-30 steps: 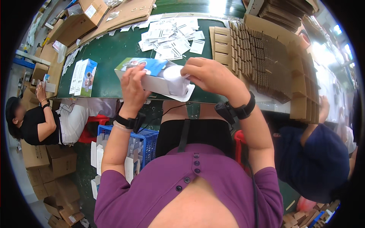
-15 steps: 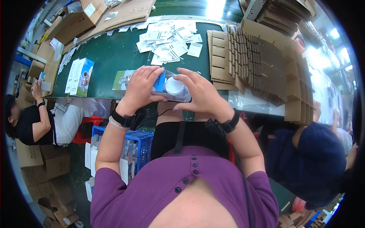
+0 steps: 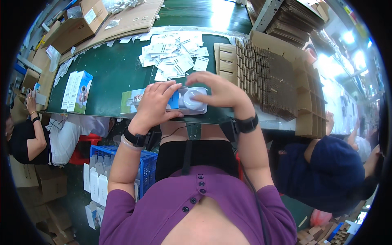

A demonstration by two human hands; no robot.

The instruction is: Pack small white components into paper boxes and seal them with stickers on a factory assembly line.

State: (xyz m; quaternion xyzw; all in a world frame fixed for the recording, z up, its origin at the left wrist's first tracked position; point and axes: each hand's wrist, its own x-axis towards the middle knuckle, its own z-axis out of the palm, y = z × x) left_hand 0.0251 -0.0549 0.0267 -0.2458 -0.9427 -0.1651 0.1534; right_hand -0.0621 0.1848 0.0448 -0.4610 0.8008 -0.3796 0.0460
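A printed blue, green and white carton [image 3: 130,101] lies on its side at the near edge of the green table [image 3: 110,65]. My left hand [image 3: 155,102] grips it around the middle, fingers over the top and thumb on the near side. At its right end sits a white rounded device [image 3: 192,99], like a small camera, in a pale tray. My right hand [image 3: 218,92] is over that end with fingers apart and curved. Its thumb side overlaps the device; whether it presses on it I cannot tell.
White printed slips [image 3: 175,55] are heaped beyond the carton. Two upright cartons [image 3: 77,92] stand at the left. Folded cardboard dividers [image 3: 265,77] fill the right side. A blue crate [image 3: 148,165] with white boxes is below the table. Co-workers sit on both sides.
My right hand has lifted and turned from around the carton's end, baring more of the white device and tray. My left hand keeps its hold on the carton. The whole view has shifted slightly.
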